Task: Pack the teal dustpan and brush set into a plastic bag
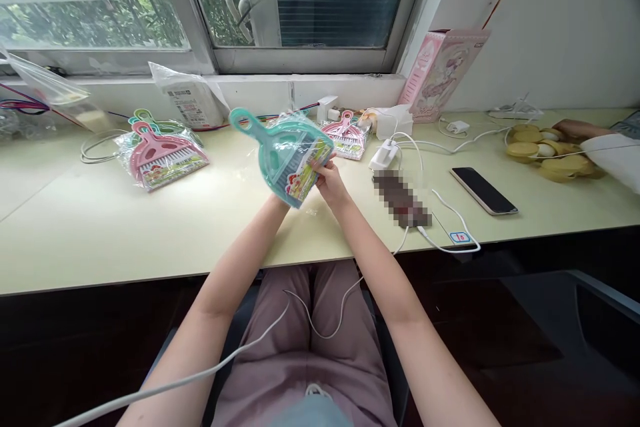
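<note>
A teal toy dustpan (273, 153) with a small brush and a printed card, in clear plastic wrap, is held up tilted above the table, its handle toward the upper left. My right hand (330, 180) has its fingers closed on the lower right edge by the card. Behind the pan goes my left hand (283, 203); only the wrist shows below it, and the fingers are hidden. To the left lies a wrapped pink dustpan set (163, 155), with a green dustpan (143, 116) partly behind it. Another pink set (346, 135) rests behind my right hand.
On the right are a charger block (384, 155), a pixelated device (401, 199) on cables, a black phone (484, 191) and a pink box (445, 77). A co-worker's hand (583, 129) is near yellow round pieces (560, 153). A white cable (210, 370) crosses my lap.
</note>
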The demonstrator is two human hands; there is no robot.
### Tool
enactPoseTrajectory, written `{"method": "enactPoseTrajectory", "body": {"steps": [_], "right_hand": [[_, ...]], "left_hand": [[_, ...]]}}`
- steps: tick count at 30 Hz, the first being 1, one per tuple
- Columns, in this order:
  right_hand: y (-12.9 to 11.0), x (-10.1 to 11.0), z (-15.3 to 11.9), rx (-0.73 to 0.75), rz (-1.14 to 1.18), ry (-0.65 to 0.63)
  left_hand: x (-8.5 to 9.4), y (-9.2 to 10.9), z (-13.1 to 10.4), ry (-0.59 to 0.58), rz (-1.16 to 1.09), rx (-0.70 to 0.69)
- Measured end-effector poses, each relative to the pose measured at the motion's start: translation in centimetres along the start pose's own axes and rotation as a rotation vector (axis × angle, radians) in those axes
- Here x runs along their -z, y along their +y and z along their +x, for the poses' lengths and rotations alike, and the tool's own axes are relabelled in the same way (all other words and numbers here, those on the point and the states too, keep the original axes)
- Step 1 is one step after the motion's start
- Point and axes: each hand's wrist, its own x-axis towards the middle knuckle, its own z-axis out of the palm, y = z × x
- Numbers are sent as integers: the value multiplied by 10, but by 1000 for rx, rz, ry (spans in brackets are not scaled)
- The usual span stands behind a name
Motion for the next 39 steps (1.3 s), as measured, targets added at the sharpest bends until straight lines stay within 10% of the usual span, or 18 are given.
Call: {"method": "enactPoseTrajectory", "body": {"steps": [6,39], "right_hand": [[-9,19,14,193,99,256],[2,38,25,260,92,525]], "left_hand": [[13,10,-14,-238,-320,61],[0,-27,-24,-56,-8,-76]]}}
